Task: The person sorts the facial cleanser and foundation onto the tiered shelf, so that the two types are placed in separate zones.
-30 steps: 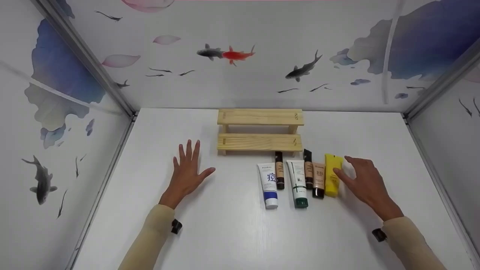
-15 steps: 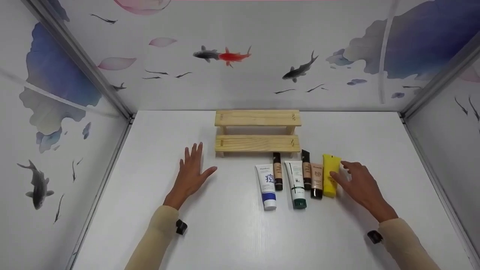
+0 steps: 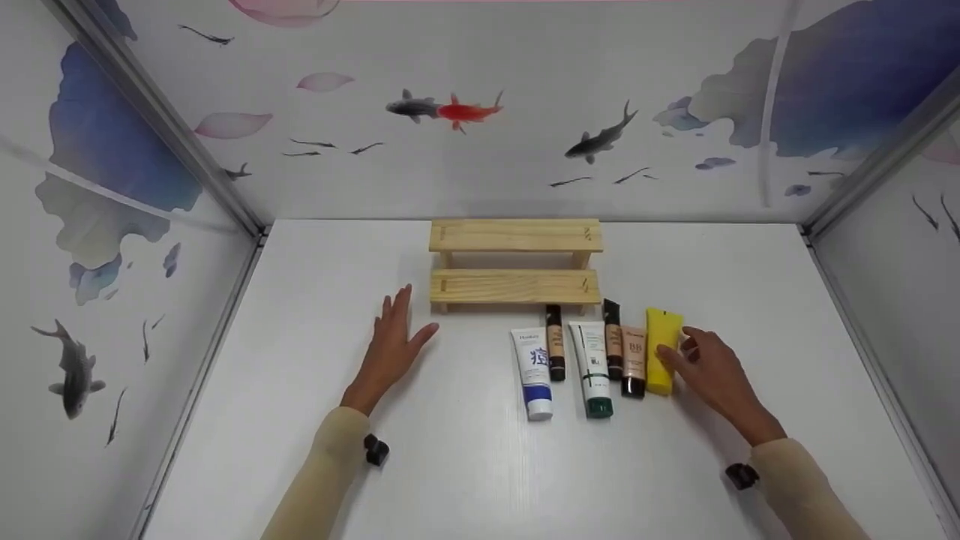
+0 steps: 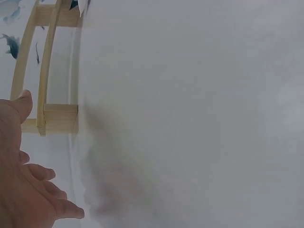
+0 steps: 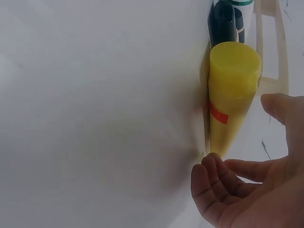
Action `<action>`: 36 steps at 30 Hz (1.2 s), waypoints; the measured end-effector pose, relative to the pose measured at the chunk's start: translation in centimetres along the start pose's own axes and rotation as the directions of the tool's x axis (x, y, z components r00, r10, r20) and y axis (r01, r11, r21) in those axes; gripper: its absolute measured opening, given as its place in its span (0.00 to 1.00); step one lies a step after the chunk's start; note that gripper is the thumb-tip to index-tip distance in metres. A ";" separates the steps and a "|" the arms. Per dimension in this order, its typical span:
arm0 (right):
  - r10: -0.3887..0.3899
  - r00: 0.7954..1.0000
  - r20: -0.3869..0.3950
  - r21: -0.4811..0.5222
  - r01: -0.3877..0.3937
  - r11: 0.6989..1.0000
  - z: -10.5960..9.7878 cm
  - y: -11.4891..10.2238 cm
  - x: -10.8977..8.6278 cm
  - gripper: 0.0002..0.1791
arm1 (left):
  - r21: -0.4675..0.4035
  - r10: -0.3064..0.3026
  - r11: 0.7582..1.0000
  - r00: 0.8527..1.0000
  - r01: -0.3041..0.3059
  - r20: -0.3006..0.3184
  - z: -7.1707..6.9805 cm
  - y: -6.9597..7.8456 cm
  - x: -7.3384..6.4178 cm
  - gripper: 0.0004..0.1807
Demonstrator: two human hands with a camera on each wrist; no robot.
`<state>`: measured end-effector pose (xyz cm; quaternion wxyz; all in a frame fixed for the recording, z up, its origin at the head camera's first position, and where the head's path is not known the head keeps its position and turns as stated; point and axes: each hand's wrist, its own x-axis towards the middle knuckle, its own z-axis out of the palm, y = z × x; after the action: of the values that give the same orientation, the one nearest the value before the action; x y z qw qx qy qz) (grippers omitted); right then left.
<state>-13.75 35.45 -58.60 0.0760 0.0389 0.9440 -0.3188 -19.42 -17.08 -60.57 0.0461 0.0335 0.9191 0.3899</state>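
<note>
In the head view my right hand [image 3: 716,375] is at the right side of a yellow tube [image 3: 663,349], which lies on the white table. Its thumb hangs over the tube and the other fingers bend beside it. The right wrist view has the thumb [image 5: 275,105] apart from the tube's side; whether a fingertip touches the tube is hard to tell. My left hand [image 3: 391,349], fingers extended and thumb spread, holds nothing, left of a two-step wooden stand [image 3: 514,287]. Left of the yellow tube lie a BB cream tube [image 3: 634,354] and a white tube with a green cap [image 3: 592,360].
A white tube with a blue band [image 3: 534,367] lies at the left end of the row. Two slim dark-capped tubes, one left [image 3: 556,345] and one right [image 3: 613,341], lie just before the stand. Fish-printed walls [image 3: 480,172] enclose the table on three sides.
My right hand has drawn closer to the yellow tube, its thumb now over it. My left hand has shifted slightly right and turned more on edge. The tubes and stand stay put.
</note>
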 end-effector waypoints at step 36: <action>0.096 0.995 -0.009 0.072 -0.095 0.993 1.1 -0.1 0.6 0.48 | -0.271 -0.049 0.962 0.993 0.019 -0.107 1.7 0.0 3.5 0.51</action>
<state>-14.20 34.74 -59.51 0.0836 0.0889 0.9294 -0.3483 -22.67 -15.48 -61.98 0.0051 -0.0110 0.8592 0.5116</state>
